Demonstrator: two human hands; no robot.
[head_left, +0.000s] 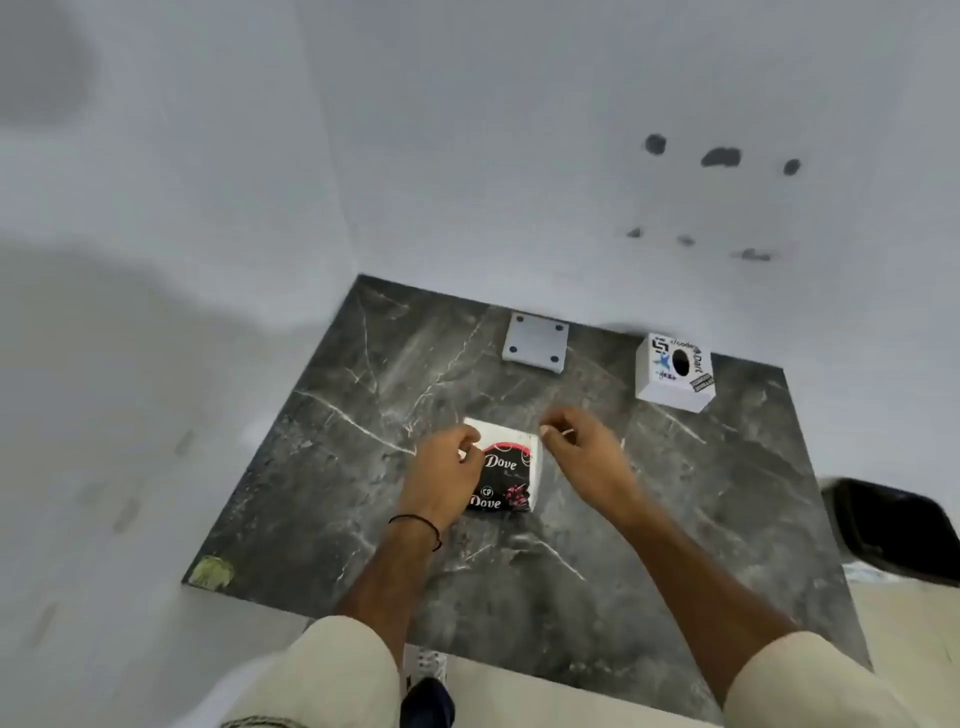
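Partly hidden: Dove pack (506, 467) under left hand (441, 480), fingers curled on edge; right hand (587, 457) grip unclear.

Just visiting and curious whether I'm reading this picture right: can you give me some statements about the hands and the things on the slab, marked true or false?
The Dove packet lies on the dark slab. True.
The left hand is at the packet's left edge. True.
The white box stands on the packet. False: it stands apart, at the slab's far right.
The grey plate has one hole. False: four, one near each corner.
The right hand lies flat on the packet. False: it is beside it, fingers curled.
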